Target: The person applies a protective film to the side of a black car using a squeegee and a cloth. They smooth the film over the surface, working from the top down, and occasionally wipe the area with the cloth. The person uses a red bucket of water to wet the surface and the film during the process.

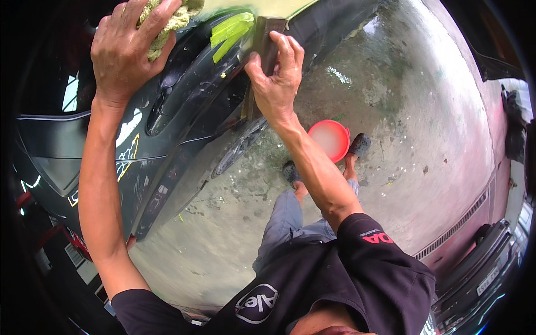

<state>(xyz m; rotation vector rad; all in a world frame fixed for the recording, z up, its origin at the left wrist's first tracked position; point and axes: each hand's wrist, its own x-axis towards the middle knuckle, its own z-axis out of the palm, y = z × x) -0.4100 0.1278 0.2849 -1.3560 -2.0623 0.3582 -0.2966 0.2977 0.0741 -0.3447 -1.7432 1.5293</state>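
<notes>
At the top left, my left hand (125, 56) is closed around a pale yellowish sponge or cloth (173, 14), held over a dark car body (67, 151). My right hand (279, 78), fingers bent, grips a long dark brown block (268, 30) against the car's panel, beside bright yellow-green tape strips (229, 30). A pale yellow surface (234, 5) lies above them at the top edge.
A red bucket of cloudy liquid (329, 139) stands on the stained concrete floor (402, 145) by my feet in dark clogs. A floor drain grate (449, 223) runs along the right, with another dark car (477, 268) at the lower right.
</notes>
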